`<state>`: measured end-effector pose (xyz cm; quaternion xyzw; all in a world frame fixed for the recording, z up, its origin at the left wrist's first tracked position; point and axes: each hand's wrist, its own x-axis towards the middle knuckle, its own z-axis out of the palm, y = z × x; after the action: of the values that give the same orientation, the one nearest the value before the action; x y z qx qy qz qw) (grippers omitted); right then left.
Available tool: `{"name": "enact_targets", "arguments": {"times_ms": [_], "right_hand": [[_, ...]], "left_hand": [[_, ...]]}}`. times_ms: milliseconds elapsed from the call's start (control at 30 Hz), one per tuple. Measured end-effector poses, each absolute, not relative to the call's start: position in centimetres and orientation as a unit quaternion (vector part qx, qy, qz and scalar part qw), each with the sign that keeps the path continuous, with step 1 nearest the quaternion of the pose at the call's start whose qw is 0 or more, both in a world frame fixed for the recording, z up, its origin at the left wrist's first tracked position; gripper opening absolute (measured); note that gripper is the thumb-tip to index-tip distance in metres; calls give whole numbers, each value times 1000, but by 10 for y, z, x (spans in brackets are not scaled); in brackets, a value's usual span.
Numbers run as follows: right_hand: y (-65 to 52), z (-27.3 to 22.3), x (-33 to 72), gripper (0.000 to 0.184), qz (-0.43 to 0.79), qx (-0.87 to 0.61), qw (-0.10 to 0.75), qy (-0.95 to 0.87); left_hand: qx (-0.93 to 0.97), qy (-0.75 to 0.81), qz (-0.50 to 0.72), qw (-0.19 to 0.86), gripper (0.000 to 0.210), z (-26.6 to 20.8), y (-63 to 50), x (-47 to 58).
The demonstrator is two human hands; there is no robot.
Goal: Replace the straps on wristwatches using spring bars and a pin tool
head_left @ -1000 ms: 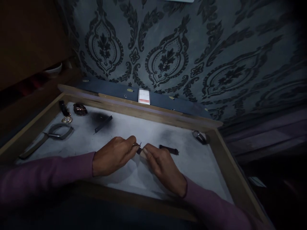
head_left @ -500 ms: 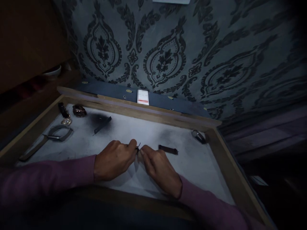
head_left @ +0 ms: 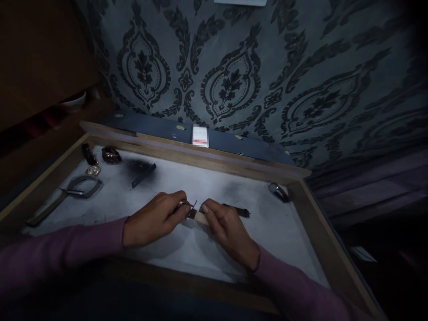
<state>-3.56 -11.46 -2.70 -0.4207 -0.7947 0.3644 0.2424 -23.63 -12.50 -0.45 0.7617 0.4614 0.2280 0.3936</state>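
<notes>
My left hand (head_left: 157, 218) is closed around a small round watch case (head_left: 183, 203), its shiny edge showing between thumb and fingers. Pinched in my right hand (head_left: 230, 227) is a watch strap (head_left: 200, 217), pale on the face turned toward me with a dark end. That dark end meets the watch at my left fingertips; whether the two are joined I cannot tell. A thin spike stands up between the hands. Just behind my right hand, a dark strap piece (head_left: 239, 211) lies on the white lining.
Wooden walls (head_left: 321, 227) surround the white-lined tray. Several watches lie at its left, including a grey-strapped one (head_left: 85, 186) and a brown one (head_left: 111, 154). A dark strap (head_left: 143, 175) lies back left, a watch (head_left: 278, 191) at right. A small box (head_left: 200, 136) rests on the back ledge.
My hands have moved slightly apart, the left one leftward and the right one rightward. The strap's pale face and the watch case's shiny edge now show between them.
</notes>
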Motion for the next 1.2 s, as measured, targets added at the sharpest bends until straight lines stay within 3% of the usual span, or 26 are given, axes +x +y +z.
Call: {"name": "enact_targets", "arguments": {"times_ms": [300,567,1200], "right_hand": [[-114,-25,-34,44,525,-387,222,-725],[-113,-28,-33,48,545,-366,225,-720],[-108,-30,-31,42,593,-331,206,-704]], "left_hand": [[688,454,203,529,28,-1,-114,-241],[660,406,195,602,30,-7,-109,-247],[628,361,192,662,25,-6,-105,-248]]}}
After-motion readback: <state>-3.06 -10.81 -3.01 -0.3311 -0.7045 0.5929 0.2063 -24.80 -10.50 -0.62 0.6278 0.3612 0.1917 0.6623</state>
